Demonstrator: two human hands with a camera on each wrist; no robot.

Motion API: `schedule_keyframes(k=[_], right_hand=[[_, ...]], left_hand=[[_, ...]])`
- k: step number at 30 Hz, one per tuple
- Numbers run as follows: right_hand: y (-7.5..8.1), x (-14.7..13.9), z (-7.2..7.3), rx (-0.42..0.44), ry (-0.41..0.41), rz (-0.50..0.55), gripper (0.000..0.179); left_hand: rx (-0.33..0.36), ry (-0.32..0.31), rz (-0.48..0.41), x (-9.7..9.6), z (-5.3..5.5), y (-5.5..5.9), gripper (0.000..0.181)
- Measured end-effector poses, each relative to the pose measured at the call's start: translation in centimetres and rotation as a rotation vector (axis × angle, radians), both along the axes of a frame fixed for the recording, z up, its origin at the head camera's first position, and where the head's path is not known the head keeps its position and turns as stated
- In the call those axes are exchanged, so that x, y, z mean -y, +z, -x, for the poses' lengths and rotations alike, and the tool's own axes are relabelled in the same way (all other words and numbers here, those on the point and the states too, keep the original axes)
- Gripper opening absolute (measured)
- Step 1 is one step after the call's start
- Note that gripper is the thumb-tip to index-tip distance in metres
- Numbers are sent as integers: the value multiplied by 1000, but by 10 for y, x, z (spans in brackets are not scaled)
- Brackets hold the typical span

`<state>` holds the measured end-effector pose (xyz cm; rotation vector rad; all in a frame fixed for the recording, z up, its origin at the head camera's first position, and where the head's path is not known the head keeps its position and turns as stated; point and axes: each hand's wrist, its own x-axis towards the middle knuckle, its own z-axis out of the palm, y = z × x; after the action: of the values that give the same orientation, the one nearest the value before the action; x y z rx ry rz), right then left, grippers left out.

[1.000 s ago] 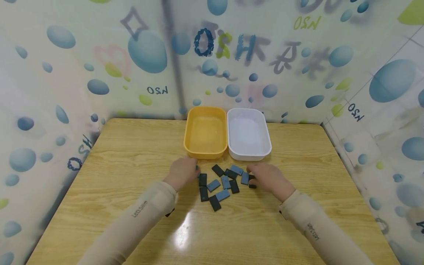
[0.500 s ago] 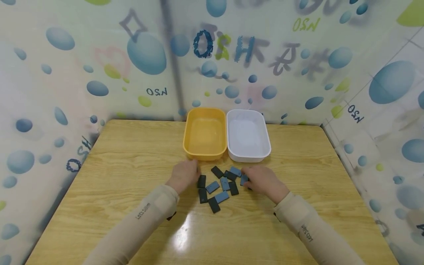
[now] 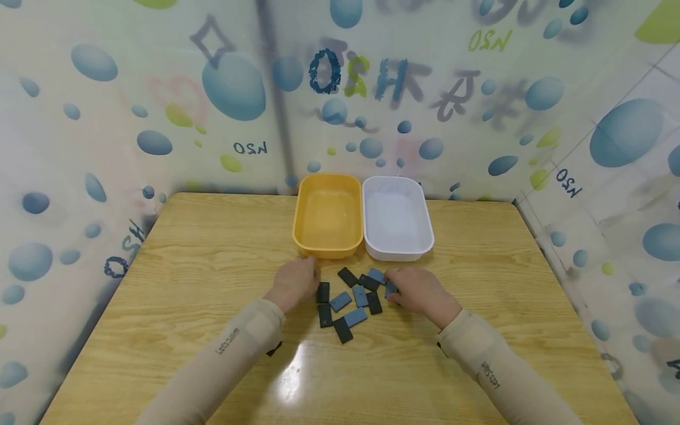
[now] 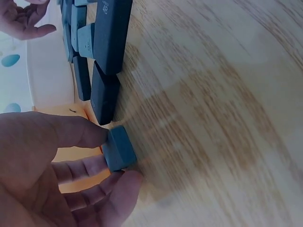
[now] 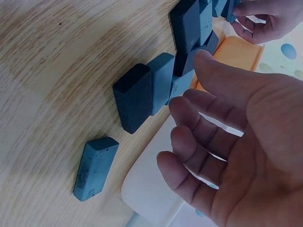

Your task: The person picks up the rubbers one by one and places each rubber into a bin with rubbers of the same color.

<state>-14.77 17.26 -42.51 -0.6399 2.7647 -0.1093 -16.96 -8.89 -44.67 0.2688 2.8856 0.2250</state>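
My left hand (image 3: 294,284) is beside the left end of a group of black and blue erasers. In the left wrist view, its thumb and fingertips pinch a small blue eraser (image 4: 119,149) just above the wooden table. My right hand (image 5: 251,123) hovers over the group's right end, palm down with fingers loosely bent and holding nothing. Nearest to it in the right wrist view are a black eraser (image 5: 134,97) and a blue eraser (image 5: 162,82) side by side. Another blue eraser (image 5: 96,168) lies apart. In the head view, the right hand partly covers a blue eraser (image 3: 391,288).
An orange-yellow tub (image 3: 328,254) and a white tub (image 3: 398,256) stand side by side behind the erasers, both without contents. Several more erasers, such as a black eraser (image 3: 342,330), lie on the table (image 3: 223,236). A patterned wall (image 3: 319,147) closes off the back.
My right hand has moved left over the erasers and now hides a black one at the right end. The left hand stays almost in place at the left end.
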Motion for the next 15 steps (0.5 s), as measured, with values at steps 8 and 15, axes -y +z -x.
schedule_keyframes(k=[8, 15], right_hand=[[0, -1, -2, 3, -7, 15, 36], [2, -2, -2, 21, -23, 28, 37]], left_hand=[[4, -16, 28, 1, -1, 0, 22], [-24, -41, 13, 4, -1, -1, 18]])
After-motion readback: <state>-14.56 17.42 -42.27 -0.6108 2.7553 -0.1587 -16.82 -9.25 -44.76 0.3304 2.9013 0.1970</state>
